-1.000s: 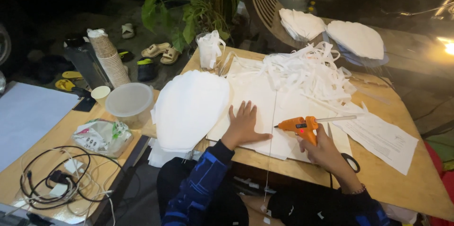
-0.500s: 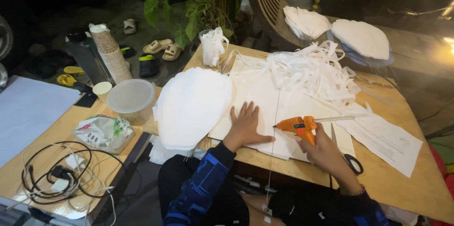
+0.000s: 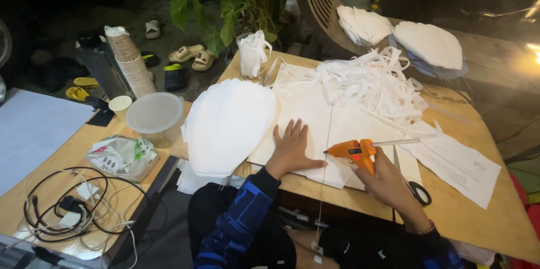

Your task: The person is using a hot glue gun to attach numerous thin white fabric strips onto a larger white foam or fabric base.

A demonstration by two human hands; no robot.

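From the head camera, looking down: the right hand (image 3: 388, 182) is wrapped tight around the grip of an orange glue gun (image 3: 353, 151), fingers closed on the handle. The gun lies nearly level, its long axis running left to right across the worktop (image 3: 484, 213), nozzle pointing left and a pale glue stick jutting out of the back toward the right. That nozzle tip sits just beside the left hand (image 3: 292, 151), which is spread flat, fingers apart and palm down, pressing on a white sheet (image 3: 315, 117). So the left hand lies straight along the gun's line, just off the tip, with a thin thread (image 3: 326, 173) running down the sheet between them. The right hand is the one on the tool; the left holds nothing, only pins the sheet. To the left of that flat hand rests a stack of white cut shapes (image 3: 228, 125), and beyond it a heap of white strips (image 3: 365, 80). Black-handled scissors (image 3: 417, 191) lie just right of the right wrist, untouched.
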